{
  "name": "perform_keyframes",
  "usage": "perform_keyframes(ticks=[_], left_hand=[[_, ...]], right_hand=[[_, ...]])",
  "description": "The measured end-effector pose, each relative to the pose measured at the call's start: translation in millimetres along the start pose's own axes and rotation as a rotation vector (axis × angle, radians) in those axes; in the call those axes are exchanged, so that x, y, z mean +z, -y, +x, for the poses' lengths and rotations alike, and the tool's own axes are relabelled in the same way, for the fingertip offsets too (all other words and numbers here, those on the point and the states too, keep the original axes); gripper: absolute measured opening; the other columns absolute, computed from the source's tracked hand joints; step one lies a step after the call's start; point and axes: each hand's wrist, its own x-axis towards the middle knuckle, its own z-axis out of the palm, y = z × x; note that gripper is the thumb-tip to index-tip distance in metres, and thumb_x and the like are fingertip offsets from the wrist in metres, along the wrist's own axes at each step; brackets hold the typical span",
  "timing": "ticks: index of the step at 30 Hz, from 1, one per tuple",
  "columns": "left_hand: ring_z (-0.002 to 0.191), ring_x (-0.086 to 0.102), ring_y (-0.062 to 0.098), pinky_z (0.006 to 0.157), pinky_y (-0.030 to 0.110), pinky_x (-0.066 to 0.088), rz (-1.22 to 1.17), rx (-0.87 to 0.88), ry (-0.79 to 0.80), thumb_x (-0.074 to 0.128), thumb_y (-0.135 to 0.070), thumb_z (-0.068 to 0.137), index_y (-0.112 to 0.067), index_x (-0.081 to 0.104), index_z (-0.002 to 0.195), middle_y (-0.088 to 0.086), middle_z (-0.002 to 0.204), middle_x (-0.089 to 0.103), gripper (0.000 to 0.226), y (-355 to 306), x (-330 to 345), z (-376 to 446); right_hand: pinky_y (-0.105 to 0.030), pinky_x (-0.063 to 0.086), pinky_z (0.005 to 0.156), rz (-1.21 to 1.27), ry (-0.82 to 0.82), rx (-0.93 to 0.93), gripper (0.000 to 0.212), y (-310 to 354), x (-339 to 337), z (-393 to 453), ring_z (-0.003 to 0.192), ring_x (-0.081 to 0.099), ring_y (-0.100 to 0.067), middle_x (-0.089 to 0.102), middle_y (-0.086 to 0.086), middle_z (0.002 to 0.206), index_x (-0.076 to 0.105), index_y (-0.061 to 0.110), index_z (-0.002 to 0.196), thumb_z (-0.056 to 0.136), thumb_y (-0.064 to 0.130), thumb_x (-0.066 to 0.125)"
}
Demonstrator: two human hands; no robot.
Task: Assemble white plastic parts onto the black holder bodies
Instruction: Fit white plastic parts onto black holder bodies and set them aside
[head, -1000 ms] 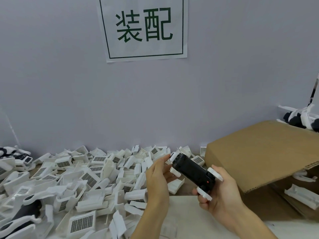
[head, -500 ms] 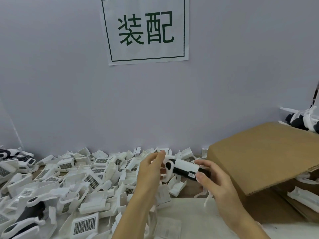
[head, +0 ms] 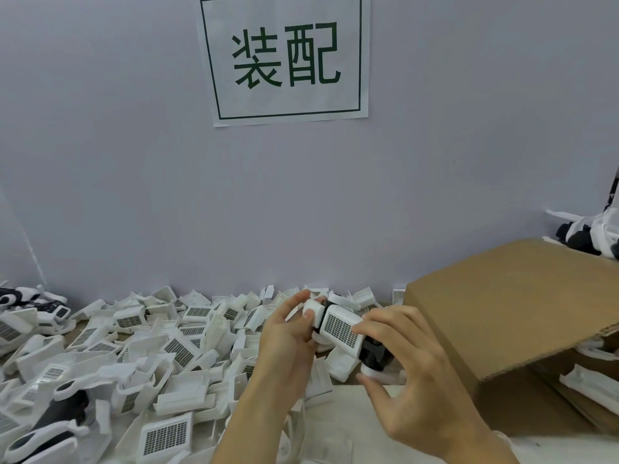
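Both hands hold one black holder body (head: pixel 373 354) above the table, low in the middle of the view. A white plastic part with a dark grid patch (head: pixel 341 329) sits on its upper face. My left hand (head: pixel 288 343) pinches the white end piece at the holder's left end. My right hand (head: pixel 412 373) grips the lower right end, thumb under it and fingers over the top. A big heap of loose white plastic parts (head: pixel 174 349) covers the table to the left.
A cardboard box (head: pixel 516 316) with an open flap stands at the right, with white parts inside under the flap. Black-and-white holders lie at the far left (head: pixel 50 416) and behind the box (head: pixel 582 236). A wall with a paper sign (head: pixel 284 58) is close behind.
The holder has been turned in my hands: its black face showed first, now the white part with the grid patch faces up. Both hands stayed on it and shifted slightly.
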Motion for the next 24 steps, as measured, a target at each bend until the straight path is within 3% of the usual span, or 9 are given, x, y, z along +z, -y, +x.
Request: perform_keyframes(ticks=[4,9,15,18,20,21,22,24], left_hand=[[0.065,0.072,0.023,0.052,0.03,0.057,-0.018,0.03,0.014,0.052,0.003,0.098,-0.006,0.062,0.116,0.012,0.087,0.075,0.022,0,1,0],[0.081,0.071,0.018,0.065,0.028,0.057,0.219,0.088,0.028,0.068,-0.018,0.092,-0.01,0.073,0.112,0.01,0.099,0.075,0.021,0,4,3],[0.069,0.068,0.009,0.069,0.026,0.057,0.559,0.041,0.113,0.07,-0.032,0.093,-0.022,0.074,0.095,-0.008,0.079,0.073,0.011,-8,5,2],[0.069,0.066,0.015,0.073,0.031,0.054,0.547,0.021,0.144,0.063,-0.03,0.098,-0.018,0.074,0.098,-0.001,0.082,0.071,0.016,-11,2,3],[0.069,0.065,0.016,0.072,0.033,0.054,0.56,0.043,0.155,0.063,-0.03,0.098,-0.023,0.077,0.097,0.002,0.084,0.072,0.015,-10,0,4],[0.068,0.065,0.015,0.07,0.031,0.056,0.566,0.061,0.145,0.064,-0.031,0.097,-0.028,0.078,0.095,0.001,0.085,0.073,0.015,-9,-1,5],[0.067,0.065,0.013,0.068,0.028,0.057,0.584,0.081,0.136,0.064,-0.033,0.097,-0.034,0.078,0.095,0.001,0.087,0.074,0.014,-8,-1,6],[0.065,0.064,0.01,0.064,0.024,0.056,0.641,0.111,0.136,0.064,-0.034,0.098,-0.042,0.077,0.098,0.002,0.092,0.071,0.015,-5,-3,8]], right_hand=[[-0.03,0.049,0.096,0.002,-0.015,0.014,0.049,-1,1,-2,0.116,0.052,-0.016,0.056,0.01,0.121,0.062,0.022,0.117,0.07,0.027,0.075],[-0.014,0.044,0.089,0.16,-0.1,0.161,0.041,-2,4,-6,0.109,0.058,-0.011,0.056,0.022,0.117,0.058,0.03,0.121,0.081,0.036,0.067],[-0.011,0.049,0.069,0.348,-0.248,0.36,0.019,-8,1,-7,0.088,0.068,-0.009,0.071,0.013,0.096,0.067,0.034,0.103,0.088,0.035,0.055],[-0.023,0.054,0.065,0.614,-0.285,0.564,0.018,-13,1,-8,0.083,0.068,-0.018,0.073,0.0,0.091,0.073,0.025,0.096,0.09,0.028,0.056],[-0.029,0.055,0.064,0.812,-0.264,0.742,0.016,-15,1,-6,0.083,0.068,-0.024,0.072,-0.008,0.093,0.073,0.016,0.095,0.084,0.025,0.066],[-0.032,0.055,0.064,0.915,-0.239,0.845,0.025,-16,2,-5,0.081,0.067,-0.027,0.071,-0.012,0.094,0.073,0.011,0.096,0.08,0.029,0.068],[-0.034,0.055,0.064,1.023,-0.201,0.953,0.034,-15,3,-3,0.077,0.066,-0.028,0.069,-0.015,0.092,0.071,0.006,0.1,0.079,0.033,0.064],[-0.035,0.056,0.061,1.163,-0.108,1.125,0.035,-12,3,0,0.069,0.065,-0.027,0.068,-0.017,0.082,0.069,0.001,0.105,0.091,0.029,0.056]])
